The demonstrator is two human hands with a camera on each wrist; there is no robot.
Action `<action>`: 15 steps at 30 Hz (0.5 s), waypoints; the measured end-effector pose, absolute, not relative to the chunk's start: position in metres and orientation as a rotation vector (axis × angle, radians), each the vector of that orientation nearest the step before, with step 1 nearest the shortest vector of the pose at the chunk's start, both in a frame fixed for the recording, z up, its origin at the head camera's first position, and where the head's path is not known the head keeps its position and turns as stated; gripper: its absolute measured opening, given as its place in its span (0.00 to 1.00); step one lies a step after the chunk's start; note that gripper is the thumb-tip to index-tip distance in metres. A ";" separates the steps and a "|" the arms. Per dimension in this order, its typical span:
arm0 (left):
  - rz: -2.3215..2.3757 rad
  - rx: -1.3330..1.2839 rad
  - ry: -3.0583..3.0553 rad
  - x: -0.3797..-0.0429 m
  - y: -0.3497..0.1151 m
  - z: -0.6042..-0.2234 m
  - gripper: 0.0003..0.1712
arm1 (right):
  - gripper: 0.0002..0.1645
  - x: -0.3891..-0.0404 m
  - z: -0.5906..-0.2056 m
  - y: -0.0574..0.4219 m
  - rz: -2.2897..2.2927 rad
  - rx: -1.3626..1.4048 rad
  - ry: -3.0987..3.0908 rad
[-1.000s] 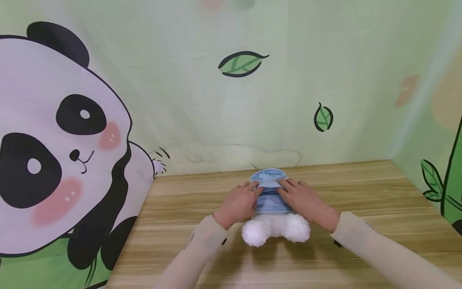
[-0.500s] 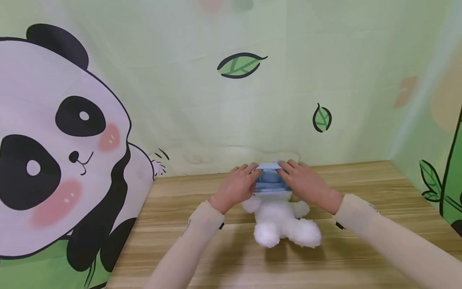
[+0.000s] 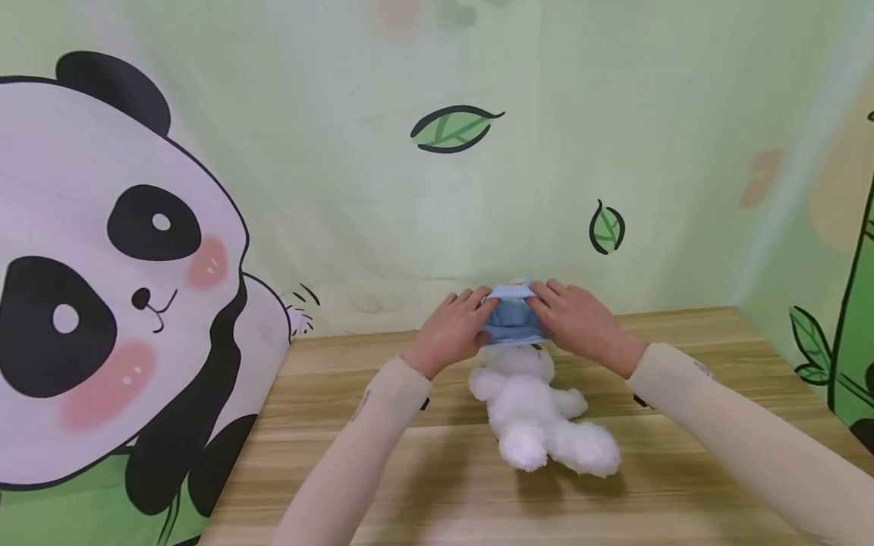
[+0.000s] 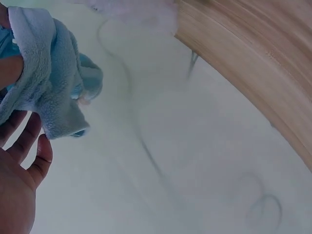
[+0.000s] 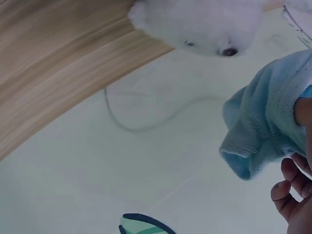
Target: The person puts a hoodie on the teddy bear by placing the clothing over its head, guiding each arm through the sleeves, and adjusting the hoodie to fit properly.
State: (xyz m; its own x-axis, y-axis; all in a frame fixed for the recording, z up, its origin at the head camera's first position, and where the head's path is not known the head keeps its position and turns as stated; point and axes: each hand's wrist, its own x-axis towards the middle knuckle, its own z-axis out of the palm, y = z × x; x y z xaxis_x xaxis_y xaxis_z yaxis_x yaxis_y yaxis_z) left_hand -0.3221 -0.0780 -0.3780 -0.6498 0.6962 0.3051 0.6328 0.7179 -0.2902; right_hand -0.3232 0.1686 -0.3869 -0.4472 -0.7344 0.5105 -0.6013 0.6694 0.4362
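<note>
A small light-blue fleece garment (image 3: 512,317) is stretched between both hands above the head of a white plush toy (image 3: 522,406). My left hand (image 3: 451,327) grips the garment's left edge, thumb inside the opening and fingers outside. On the opposite edge my right hand (image 3: 580,322) holds it the same way. Soft folds of the garment (image 4: 56,78) hang beyond the fingers in the left wrist view. The right wrist view shows the plush toy's head (image 5: 204,24) with dark eyes, apart from the cloth. Its arms and legs are bare white fluff.
The plush toy is over a wood-grain table (image 3: 341,402). A pale green backdrop (image 3: 341,189) with printed leaves rises behind the table's far edge, close beyond the hands. A large printed panda (image 3: 82,189) covers its left side.
Both hands have lifted the garment up and away along the plush toy, off its body and past its head. The toy's body, arms and face have come into view; its legs shifted right.
</note>
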 end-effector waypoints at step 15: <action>0.208 -0.976 -2.523 -0.354 -0.072 -0.389 0.29 | 0.24 -0.355 -0.399 0.172 -0.302 0.966 -2.187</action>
